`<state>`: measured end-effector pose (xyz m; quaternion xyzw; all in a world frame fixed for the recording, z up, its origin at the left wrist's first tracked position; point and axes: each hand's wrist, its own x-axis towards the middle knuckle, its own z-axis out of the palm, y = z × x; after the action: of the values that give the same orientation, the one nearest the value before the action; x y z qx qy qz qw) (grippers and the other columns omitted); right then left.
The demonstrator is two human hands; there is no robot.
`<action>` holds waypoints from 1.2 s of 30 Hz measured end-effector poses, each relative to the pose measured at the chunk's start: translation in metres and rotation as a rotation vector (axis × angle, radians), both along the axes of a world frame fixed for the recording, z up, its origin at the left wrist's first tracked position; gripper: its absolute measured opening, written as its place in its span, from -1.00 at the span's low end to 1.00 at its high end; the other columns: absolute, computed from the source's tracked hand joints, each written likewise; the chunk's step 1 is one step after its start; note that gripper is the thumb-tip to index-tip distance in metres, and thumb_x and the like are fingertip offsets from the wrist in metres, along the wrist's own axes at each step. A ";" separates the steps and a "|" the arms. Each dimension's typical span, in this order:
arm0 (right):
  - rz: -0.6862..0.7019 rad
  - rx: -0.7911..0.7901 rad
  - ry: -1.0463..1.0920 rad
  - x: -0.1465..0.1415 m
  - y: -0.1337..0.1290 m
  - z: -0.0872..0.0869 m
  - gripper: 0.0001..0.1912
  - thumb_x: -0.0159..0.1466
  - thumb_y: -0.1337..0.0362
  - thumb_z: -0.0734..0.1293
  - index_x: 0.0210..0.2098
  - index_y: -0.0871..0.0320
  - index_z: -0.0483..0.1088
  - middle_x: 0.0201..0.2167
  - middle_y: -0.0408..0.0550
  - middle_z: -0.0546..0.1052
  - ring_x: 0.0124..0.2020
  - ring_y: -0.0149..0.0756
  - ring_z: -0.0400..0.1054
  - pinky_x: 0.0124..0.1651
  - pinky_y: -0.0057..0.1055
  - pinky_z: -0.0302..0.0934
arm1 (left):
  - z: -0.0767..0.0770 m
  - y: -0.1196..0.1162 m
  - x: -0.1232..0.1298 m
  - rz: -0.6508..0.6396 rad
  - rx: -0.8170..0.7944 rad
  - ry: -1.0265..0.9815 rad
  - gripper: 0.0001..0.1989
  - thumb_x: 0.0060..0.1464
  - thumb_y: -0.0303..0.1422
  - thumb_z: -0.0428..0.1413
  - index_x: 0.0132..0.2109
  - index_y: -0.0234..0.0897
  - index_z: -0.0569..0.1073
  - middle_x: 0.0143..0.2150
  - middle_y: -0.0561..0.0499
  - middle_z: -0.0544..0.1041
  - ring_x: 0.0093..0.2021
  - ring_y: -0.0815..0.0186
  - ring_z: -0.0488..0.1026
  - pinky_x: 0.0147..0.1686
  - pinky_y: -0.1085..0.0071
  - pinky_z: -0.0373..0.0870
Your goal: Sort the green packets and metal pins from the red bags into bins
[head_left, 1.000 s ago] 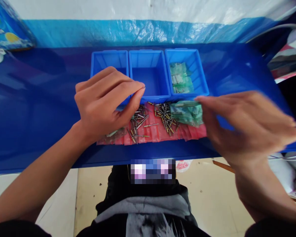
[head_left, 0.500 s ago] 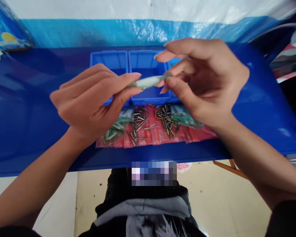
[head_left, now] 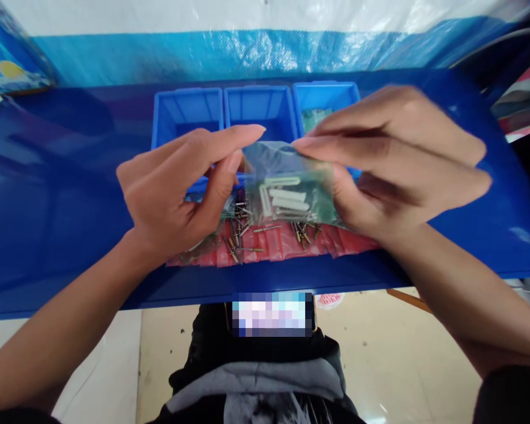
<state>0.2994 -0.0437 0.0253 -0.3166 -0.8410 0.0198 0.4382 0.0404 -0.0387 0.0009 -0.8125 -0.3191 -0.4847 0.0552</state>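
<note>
A small clear zip bag (head_left: pixel 291 191) with several white plastic pieces inside is held up in front of me. My right hand (head_left: pixel 393 153) grips it at the right side and top edge, thumb low and fingers above. My left hand (head_left: pixel 181 182) is at the bag's upper left corner, index finger stretched along it and thumb close below. The exact left contact is partly hidden. Beneath the bag, loose pop rivets (head_left: pixel 236 241) lie on a row of red plastic bags (head_left: pixel 274 244).
Blue bins stand behind my hands: a left bin (head_left: pixel 188 100), a middle bin (head_left: pixel 258 97) and a right bin (head_left: pixel 327 91) holding a clear bag (head_left: pixel 315 118). A blue table (head_left: pixel 62 206) bears everything. A phone (head_left: pixel 271 315) with a blurred screen is near my lap.
The bag has turned from edge-on to face me, showing its contents. My right hand has moved its grip along the bag's right side and closed its fingers more.
</note>
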 end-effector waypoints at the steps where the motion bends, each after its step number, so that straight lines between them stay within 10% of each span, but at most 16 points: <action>1: 0.004 -0.099 0.020 0.001 -0.001 0.000 -0.73 0.50 0.27 0.35 0.09 -0.18 0.59 -0.04 -0.17 0.72 -0.07 -0.16 0.62 0.02 -0.10 0.57 | -0.002 0.002 -0.001 -0.013 0.051 0.016 -0.49 0.38 -0.51 0.19 0.34 0.08 0.52 -0.12 0.17 0.73 -0.23 0.35 0.69 -0.26 0.43 0.65; 8: 0.121 -0.630 0.478 -0.012 0.002 -0.009 -0.90 0.42 0.26 0.48 -0.07 -0.03 0.60 -0.35 -0.20 0.68 -0.41 -0.25 0.58 -0.33 -0.26 0.54 | -0.006 0.009 -0.009 -0.092 -0.027 0.097 -0.05 0.29 -0.46 0.31 0.62 0.21 0.06 0.38 -0.09 0.51 -0.04 0.22 0.71 -0.24 0.46 0.69; 16: 0.338 -1.018 0.587 -0.017 0.007 -0.012 -0.76 0.42 0.09 0.50 -0.28 0.06 0.48 -0.37 -0.11 0.71 -0.49 -0.20 0.62 -0.47 -0.30 0.57 | -0.005 0.007 0.001 -0.125 0.125 0.134 -0.21 0.28 -0.53 0.18 0.58 -0.24 0.19 0.33 -0.14 0.57 0.11 0.19 0.67 -0.07 0.34 0.72; 23: 0.280 -0.882 0.477 -0.013 0.007 -0.016 -0.79 0.46 0.09 0.44 -0.25 0.04 0.50 -0.40 -0.21 0.58 -0.44 -0.23 0.60 -0.47 -0.34 0.52 | -0.007 0.014 -0.005 -0.067 0.161 0.125 -0.47 0.31 -0.30 0.23 0.39 -0.16 0.50 0.17 -0.14 0.67 -0.07 0.22 0.68 -0.30 0.36 0.63; 29: 0.182 -0.557 0.258 -0.014 -0.003 -0.002 -0.71 0.56 0.27 0.25 -0.18 -0.10 0.59 -0.03 -0.09 0.69 0.38 -0.06 0.45 0.23 -0.06 0.57 | 0.001 0.004 -0.006 -0.027 0.092 0.072 -0.77 0.38 -0.47 0.22 0.07 -0.13 0.69 -0.12 0.10 0.75 -0.22 0.37 0.69 -0.27 0.44 0.59; 33: 0.176 -0.310 0.169 -0.012 0.001 -0.004 -0.68 0.49 0.31 0.33 0.11 -0.18 0.61 0.14 -0.17 0.66 0.16 -0.09 0.57 0.07 -0.09 0.59 | 0.010 -0.004 -0.001 -0.107 -0.347 -0.164 -0.89 0.33 -0.29 0.37 -0.23 -0.10 0.72 -0.38 0.24 0.69 -0.45 0.50 0.57 -0.48 0.51 0.43; 36: 0.177 0.027 0.083 -0.009 0.007 -0.008 -0.59 0.44 0.41 0.35 0.12 -0.19 0.63 -0.02 -0.17 0.69 -0.03 -0.16 0.59 0.08 -0.10 0.56 | 0.013 -0.004 -0.004 -0.259 -0.489 -0.177 -0.88 0.32 -0.31 0.37 -0.02 0.00 0.74 -0.28 0.17 0.74 -0.41 0.37 0.63 -0.40 0.38 0.63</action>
<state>0.2906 -0.0368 0.0172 -0.2341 -0.8469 0.0603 0.4735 0.0367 -0.0427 0.0139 -0.7903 -0.3238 -0.4653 -0.2325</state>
